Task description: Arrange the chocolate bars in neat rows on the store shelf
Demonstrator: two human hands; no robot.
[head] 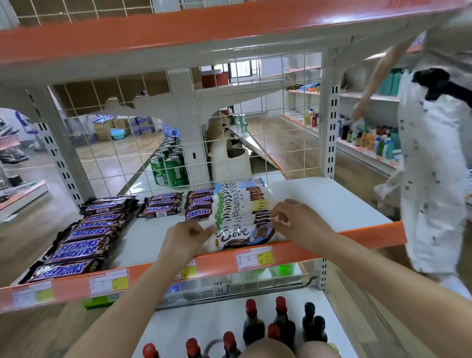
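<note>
A row of white Dove chocolate bars (240,206) runs from the front edge to the back of the white shelf (329,199). My left hand (187,237) pinches the left end of the front Dove bar (243,234), and my right hand (294,220) pinches its right end. Snickers bars lie to the left: a long overlapping row (76,245) along the left side and two short stacks (160,204) at the back, one of them (200,203) right beside the Dove row.
A wire mesh backs the shelf, with green cans (172,169) behind it. An orange price rail (207,263) fronts the shelf. Dark bottles with red caps (252,327) stand on the lower shelf. Another person in white (438,148) stands at the right.
</note>
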